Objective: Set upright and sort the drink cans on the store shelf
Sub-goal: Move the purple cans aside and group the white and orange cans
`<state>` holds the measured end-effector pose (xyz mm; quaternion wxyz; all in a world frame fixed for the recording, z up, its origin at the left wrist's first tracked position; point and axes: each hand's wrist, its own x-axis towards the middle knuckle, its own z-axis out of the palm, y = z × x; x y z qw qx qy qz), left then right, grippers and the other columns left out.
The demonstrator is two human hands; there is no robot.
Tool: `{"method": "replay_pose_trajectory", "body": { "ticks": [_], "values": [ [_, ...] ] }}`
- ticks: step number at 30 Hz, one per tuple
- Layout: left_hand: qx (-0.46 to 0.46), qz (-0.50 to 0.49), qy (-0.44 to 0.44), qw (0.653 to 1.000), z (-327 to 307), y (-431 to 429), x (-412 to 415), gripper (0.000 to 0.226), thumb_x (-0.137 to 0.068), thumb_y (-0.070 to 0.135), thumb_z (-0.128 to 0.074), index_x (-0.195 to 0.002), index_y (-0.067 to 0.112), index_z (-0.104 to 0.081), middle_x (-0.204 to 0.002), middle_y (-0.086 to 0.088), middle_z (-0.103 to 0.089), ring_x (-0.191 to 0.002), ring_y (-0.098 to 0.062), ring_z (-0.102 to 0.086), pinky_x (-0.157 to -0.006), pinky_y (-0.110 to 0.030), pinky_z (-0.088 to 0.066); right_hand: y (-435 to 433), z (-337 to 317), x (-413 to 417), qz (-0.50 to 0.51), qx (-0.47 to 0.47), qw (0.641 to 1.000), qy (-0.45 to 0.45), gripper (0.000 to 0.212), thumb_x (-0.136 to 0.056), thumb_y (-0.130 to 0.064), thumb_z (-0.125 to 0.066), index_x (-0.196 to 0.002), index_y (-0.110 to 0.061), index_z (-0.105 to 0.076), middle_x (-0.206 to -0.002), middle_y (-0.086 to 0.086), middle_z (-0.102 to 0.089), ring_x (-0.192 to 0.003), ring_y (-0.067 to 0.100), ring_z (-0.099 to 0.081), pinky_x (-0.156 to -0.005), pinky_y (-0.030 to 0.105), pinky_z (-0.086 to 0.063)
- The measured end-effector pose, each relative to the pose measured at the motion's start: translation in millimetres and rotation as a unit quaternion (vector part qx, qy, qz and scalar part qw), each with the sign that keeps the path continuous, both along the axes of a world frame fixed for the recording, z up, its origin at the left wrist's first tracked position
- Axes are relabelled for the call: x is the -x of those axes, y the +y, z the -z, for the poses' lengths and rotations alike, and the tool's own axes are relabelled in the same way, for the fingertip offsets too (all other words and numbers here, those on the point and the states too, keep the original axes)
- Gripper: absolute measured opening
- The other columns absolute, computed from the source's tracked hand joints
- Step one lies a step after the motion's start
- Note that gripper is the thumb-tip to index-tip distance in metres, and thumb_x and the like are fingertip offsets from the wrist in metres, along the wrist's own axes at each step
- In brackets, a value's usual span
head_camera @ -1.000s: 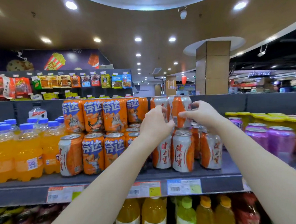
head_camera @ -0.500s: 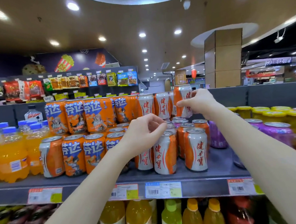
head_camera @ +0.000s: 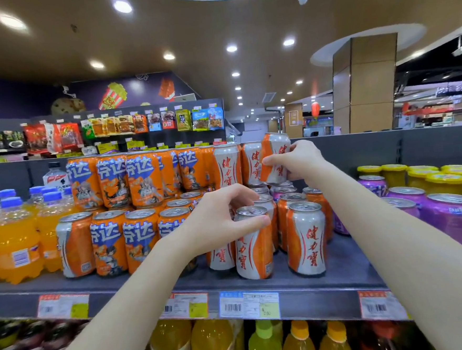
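Orange-and-silver, the lifted can (head_camera: 275, 158) is high at the back of the stack, tilted with its top leaning right, level with the upper tier of like cans. The right hand (head_camera: 298, 162) grips it, thumb across the front and fingers curled round the far side; whether its base touches the cans below I cannot tell. A second ago both hands were up at that top tier; half a second ago this can stood nearly straight beside its fellows; now it is drawn out of line and cocked, so I judge it is being taken off or re-seated rather than left.

The left hand (head_camera: 219, 224) has meanwhile come down to the lower row; its thumb lies against the side just under the rim of the front can (head_camera: 252, 244), fingers curled over the top, pinching it. That can stands upright on the shelf (head_camera: 348, 259), near the front edge, with a neighbouring can (head_camera: 306, 238) just beside it on the right. Two cans in hand at once suggests the sorting of this brand is under way, not finished.

Further out, blue-lettered cans (head_camera: 108, 240) fill the left; orange bottles (head_camera: 10, 242) stand beyond them; purple cans (head_camera: 448, 214) lie to the right.
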<state>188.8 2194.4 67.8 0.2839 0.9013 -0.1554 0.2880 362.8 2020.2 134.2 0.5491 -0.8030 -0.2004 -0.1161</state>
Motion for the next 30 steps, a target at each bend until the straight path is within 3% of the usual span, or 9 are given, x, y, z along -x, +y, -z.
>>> {"method": "replay_pose_trajectory", "body": {
  "ticks": [6,11,13,16,19,24,30],
  "values": [
    [0.015,0.004,-0.005,1.0,1.8,1.0,-1.5,0.045,-0.081,0.054,-0.08,-0.119,0.034,-0.067,-0.11,0.019,-0.069,-0.105,0.006,-0.063,-0.088,-0.015,-0.052,26.7,7.0,8.0,0.011,0.087,0.994,-0.059,0.053,-0.068,-0.047,-0.091,-0.103,-0.016,-0.067,-0.093,0.0,-0.073,-0.079,0.01,-0.071,-0.062,0.026,-0.059],
    [0.016,0.004,-0.011,1.0,4.3,1.7,-2.8,0.047,-0.081,0.054,-0.08,-0.12,0.034,-0.065,-0.11,0.02,-0.068,-0.105,0.006,-0.062,-0.086,-0.011,-0.05,36.3,4.4,13.0,0.012,0.147,0.985,-0.091,0.056,-0.07,-0.052,-0.088,-0.103,-0.011,-0.067,-0.09,0.007,-0.075,-0.077,0.017,-0.073,-0.072,0.037,-0.064],
    [0.014,0.004,-0.012,1.0,4.1,1.5,-3.6,0.048,-0.08,0.055,-0.08,-0.121,0.035,-0.065,-0.109,0.021,-0.068,-0.104,0.007,-0.062,-0.085,-0.01,-0.051,37.2,4.1,12.6,0.012,0.159,0.983,-0.094,0.059,-0.071,-0.053,-0.087,-0.104,-0.01,-0.065,-0.088,0.007,-0.074,-0.071,0.015,-0.068,-0.066,0.035,-0.061],
    [0.018,0.006,-0.008,1.0,3.5,1.3,-3.3,0.049,-0.079,0.055,-0.081,-0.121,0.034,-0.065,-0.109,0.02,-0.068,-0.103,0.007,-0.062,-0.085,-0.011,-0.051,37.3,4.4,12.5,0.007,0.151,0.984,-0.09,0.062,-0.071,-0.054,-0.087,-0.108,-0.014,-0.059,-0.088,-0.001,-0.07,-0.074,0.011,-0.068,-0.054,0.025,-0.05],
    [0.019,0.009,-0.004,1.0,2.8,2.1,-2.1,0.051,-0.078,0.055,-0.081,-0.122,0.034,-0.065,-0.109,0.019,-0.069,-0.103,0.007,-0.062,-0.085,-0.011,-0.052,35.5,4.6,16.4,0.0,0.145,0.986,-0.088,0.051,-0.076,-0.049,-0.085,-0.1,-0.02,-0.051,-0.09,-0.002,-0.065,-0.076,0.01,-0.065,-0.056,0.023,-0.047],
    [0.01,0.009,-0.001,1.0,3.8,3.2,-0.5,0.057,-0.076,0.058,-0.082,-0.124,0.034,-0.064,-0.113,0.02,-0.068,-0.107,0.007,-0.061,-0.086,-0.01,-0.051,33.3,7.6,17.0,-0.02,0.126,0.988,-0.081,0.059,-0.078,-0.046,-0.085,-0.117,-0.021,-0.049,-0.094,-0.009,-0.061,-0.078,0.005,-0.061,-0.057,0.021,-0.048],
    [-0.032,-0.013,-0.03,0.999,8.4,3.4,1.0,0.065,-0.075,0.064,-0.08,-0.13,0.036,-0.06,-0.126,0.022,-0.062,-0.119,0.006,-0.055,-0.094,-0.013,-0.046,25.9,8.5,19.0,-0.05,0.118,0.99,-0.066,0.051,-0.083,-0.041,-0.082,-0.113,-0.026,-0.044,-0.092,-0.012,-0.056,-0.081,0.005,-0.058,-0.06,0.02,-0.05]
  ]
}}
